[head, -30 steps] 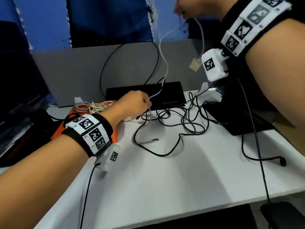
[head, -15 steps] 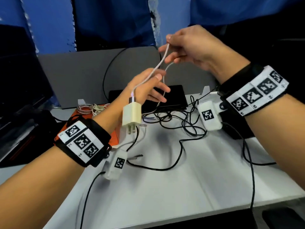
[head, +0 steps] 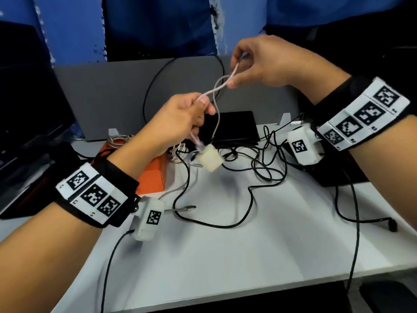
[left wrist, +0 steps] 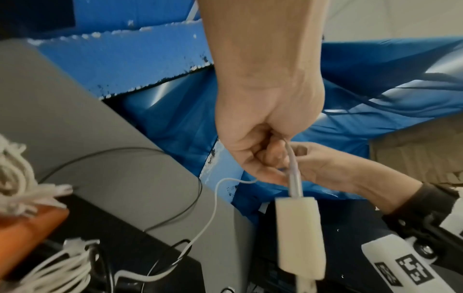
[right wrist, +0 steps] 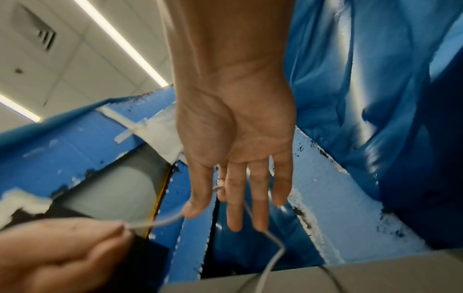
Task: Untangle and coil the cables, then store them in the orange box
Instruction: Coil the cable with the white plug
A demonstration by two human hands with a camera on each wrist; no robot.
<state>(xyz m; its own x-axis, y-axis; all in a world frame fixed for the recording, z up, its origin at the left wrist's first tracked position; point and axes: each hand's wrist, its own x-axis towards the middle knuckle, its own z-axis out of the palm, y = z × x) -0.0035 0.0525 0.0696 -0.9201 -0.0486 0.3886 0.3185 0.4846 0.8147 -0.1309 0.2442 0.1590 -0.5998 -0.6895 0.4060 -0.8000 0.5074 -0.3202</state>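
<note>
Orange box [head: 151,175] on table [head: 248,256]: white coiled cables [head: 117,141] on top; left hand [head: 180,123] and right hand [head: 266,62] pinch white cable [head: 216,89] above.

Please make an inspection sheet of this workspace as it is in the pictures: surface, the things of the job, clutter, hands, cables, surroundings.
Surface: white table, mostly bare toward the near edge.
Job's things: white cable held in the air, with a white charger block hanging from it; orange box at left, with coiled white cables on it.
Clutter: flat black device behind the tangle.
Hands: left hand grips the white cable above the charger block; right hand pinches it higher up.
Cables: black cables lie tangled on the table.
Surroundings: grey panel; blue covering behind.
</note>
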